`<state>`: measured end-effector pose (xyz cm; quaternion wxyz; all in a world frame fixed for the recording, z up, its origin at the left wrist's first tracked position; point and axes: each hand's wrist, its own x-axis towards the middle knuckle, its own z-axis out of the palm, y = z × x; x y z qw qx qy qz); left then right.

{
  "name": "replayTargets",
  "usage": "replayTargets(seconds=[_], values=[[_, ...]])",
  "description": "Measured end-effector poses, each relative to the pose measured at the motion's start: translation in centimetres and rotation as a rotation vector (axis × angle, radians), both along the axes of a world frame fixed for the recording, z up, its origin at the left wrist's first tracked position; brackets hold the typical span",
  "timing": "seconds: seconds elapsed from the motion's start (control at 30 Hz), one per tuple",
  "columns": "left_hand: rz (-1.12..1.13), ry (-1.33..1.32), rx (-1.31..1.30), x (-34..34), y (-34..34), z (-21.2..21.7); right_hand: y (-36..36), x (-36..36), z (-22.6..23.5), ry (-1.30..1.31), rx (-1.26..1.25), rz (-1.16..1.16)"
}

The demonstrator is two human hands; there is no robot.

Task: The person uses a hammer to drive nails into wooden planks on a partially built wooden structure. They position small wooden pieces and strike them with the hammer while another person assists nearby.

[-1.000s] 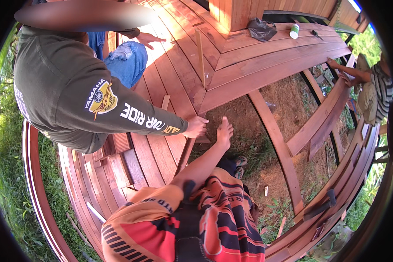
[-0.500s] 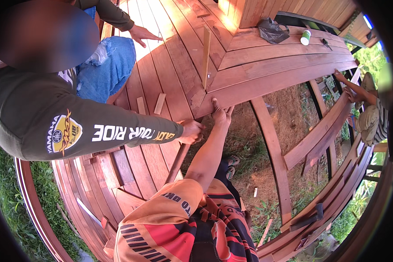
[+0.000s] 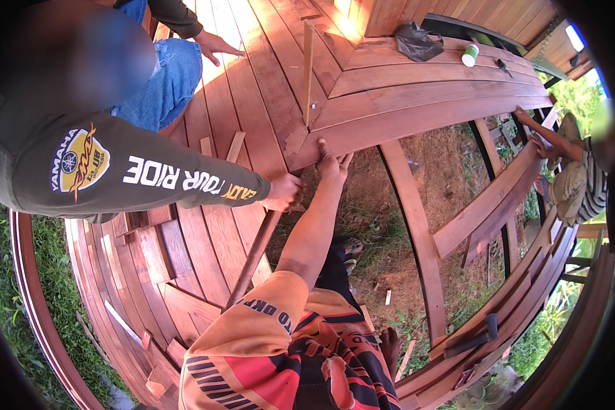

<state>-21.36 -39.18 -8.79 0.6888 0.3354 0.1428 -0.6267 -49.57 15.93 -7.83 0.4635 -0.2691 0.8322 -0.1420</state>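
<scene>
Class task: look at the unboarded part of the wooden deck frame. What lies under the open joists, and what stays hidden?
Under the open joists lie bare brown soil, patches of grass and small wood scraps. The laid deck boards cover whatever is beneath them, and the person's legs hide some ground.

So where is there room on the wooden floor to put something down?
The long boards between the upright stick and the black bag lie bare, and so do the boards past the white cup. It is crowded at the deck edge, where the left hand meets a co-worker's hand.
</scene>
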Motion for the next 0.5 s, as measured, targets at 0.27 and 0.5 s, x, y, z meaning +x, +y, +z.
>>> replayTargets(seconds=[0.27,0.5], values=[[-0.107,-0.099,0.120,1.2,-0.6,-1.1,3.8,1.6,-1.0,0.053,-0.105,0.072],[-0.146,-0.108,0.175,0.7,-0.5,-0.6,6.1,1.8,-0.8,-0.029,-0.052,-0.026]])
